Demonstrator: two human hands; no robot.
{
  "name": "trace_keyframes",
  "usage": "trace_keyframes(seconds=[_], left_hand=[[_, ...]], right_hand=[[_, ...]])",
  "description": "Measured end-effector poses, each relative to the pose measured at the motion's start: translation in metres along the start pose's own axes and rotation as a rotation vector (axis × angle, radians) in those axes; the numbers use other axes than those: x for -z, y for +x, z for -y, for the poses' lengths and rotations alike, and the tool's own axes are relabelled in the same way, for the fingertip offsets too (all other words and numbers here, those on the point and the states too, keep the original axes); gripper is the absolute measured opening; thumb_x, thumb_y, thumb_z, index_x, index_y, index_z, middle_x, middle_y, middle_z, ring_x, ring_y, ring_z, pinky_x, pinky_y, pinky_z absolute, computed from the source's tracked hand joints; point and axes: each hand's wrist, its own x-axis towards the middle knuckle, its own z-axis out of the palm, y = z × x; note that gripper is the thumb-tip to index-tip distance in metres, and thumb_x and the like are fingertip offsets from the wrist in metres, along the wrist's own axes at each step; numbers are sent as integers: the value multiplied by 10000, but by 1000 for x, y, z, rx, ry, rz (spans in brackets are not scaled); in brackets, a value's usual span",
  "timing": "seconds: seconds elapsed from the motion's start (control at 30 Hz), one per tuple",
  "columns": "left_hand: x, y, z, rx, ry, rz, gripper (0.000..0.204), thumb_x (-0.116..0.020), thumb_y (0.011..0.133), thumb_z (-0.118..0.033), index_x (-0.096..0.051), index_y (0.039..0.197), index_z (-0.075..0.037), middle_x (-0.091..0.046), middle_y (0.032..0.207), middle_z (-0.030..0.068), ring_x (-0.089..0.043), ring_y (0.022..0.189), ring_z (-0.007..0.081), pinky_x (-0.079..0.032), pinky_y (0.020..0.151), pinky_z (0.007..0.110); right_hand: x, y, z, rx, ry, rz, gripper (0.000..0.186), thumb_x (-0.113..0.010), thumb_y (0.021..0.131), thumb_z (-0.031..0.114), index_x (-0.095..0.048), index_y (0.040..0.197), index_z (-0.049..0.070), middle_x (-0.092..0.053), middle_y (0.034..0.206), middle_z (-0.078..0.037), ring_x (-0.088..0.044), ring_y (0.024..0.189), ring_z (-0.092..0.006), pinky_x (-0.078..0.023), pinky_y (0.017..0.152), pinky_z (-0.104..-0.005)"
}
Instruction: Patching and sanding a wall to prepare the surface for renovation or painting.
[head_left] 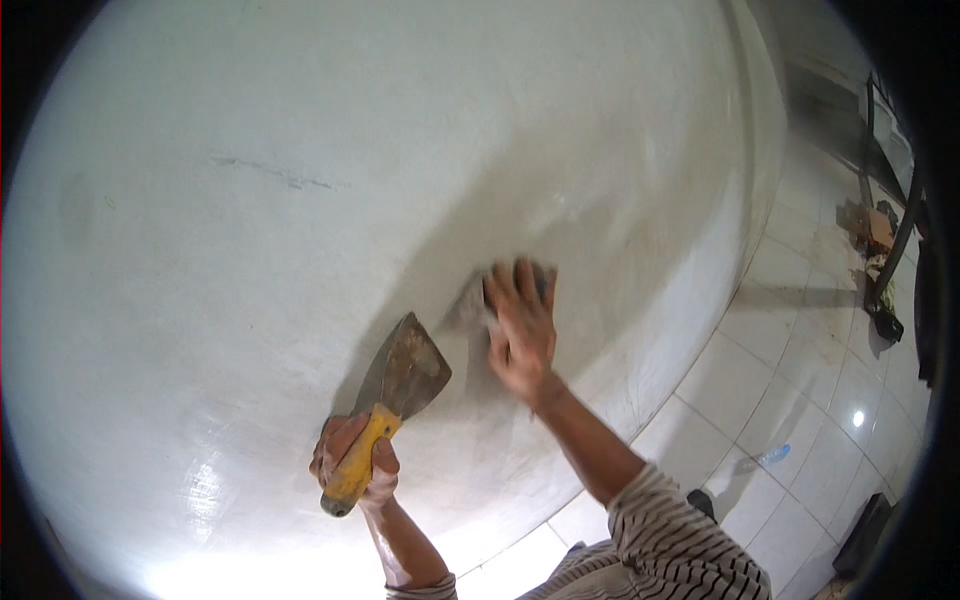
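My left hand [372, 468] is wrapped round the worn yellow handle of a putty knife [413, 365]. Its wide, stained metal blade points up, just off the white wall or panel [300, 260] in front of me. Higher and to the right, my right hand [525, 330] presses a dark pad [543, 280] against that smooth surface. The pad is mostly covered by my fingers and slightly blurred, so its exact kind is unclear. Greyish smudges show beside it.
A raised vertical edge [745, 120] bounds the surface on the right. White floor tiles [765, 345] lie beyond, with a clear plastic bottle [775, 455], a dark metal frame [903, 240] and a dark box-like object [863, 535]. A dark scuff [275, 173] marks the surface at upper left.
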Motion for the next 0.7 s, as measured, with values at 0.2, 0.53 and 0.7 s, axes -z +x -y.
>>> trace_keyframes(seconds=[0.2, 0.53, 0.7], left_hand=[[-5, 4, 2, 11, -21, 16, 316, -620, 818, -339, -585, 896, -35, -609, 713, 76, -578, 619, 177, -457, 545, 294], [75, -24, 21, -52, 47, -44, 352, -588, 845, -351, -557, 918, -8, -575, 735, 90, -549, 627, 195, -433, 518, 289], [78, -25, 26, -36, 47, -13, 371, -591, 850, -351, -530, 960, -3, -570, 768, 91, -547, 647, 208, -441, 563, 290]], right_hand=[[3, 60, 3, -16, -106, -31, 499, -503, 765, -24, -511, 1257, 61, -508, 1305, -111, -389, 1272, -367, -124, 1071, -609], [-26, -113, 60, 58, -61, 333, 418, -549, 840, 342, -527, 1236, 210, -329, 1421, -161, -285, 1287, -466, -228, 977, -677], [-22, 38, 49, 23, -243, 137, 526, -450, 864, 513, -494, 1265, 176, -270, 1441, -194, -255, 1289, -453, -223, 967, -649]])
